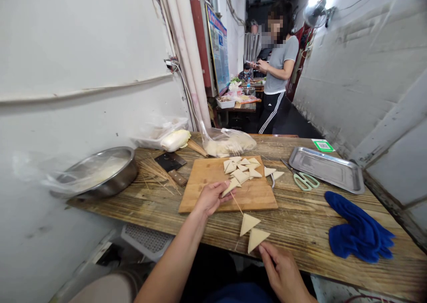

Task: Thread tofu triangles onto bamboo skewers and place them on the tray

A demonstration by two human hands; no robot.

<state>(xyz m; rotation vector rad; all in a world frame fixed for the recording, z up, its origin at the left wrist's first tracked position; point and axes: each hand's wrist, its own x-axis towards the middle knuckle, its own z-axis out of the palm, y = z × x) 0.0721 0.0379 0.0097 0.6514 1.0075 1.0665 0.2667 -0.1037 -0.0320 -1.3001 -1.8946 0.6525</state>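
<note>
My left hand [209, 198], over the front of the wooden cutting board [203, 174], is closed on a pale tofu triangle [230, 187]. A thin wooden skewer [237, 204] runs from that piece down toward my right hand [280, 265]. Two more tofu triangles [257, 240] are threaded on it. My right hand is closed at the skewer's near end, by the lowest triangle; the end itself is hidden. Several loose tofu triangles [240, 176] lie heaped on the board, and a few lie on the table just right of it.
Left of the board are a cleaver [170, 161], loose skewers [150, 173] and a steel basin [128, 172]. Behind are a cabbage [175, 140] and a plastic bag [230, 143]. To the right lie scissors [306, 181], a metal tray [327, 167] and a blue cloth [355, 232]. A person [280, 67] stands beyond.
</note>
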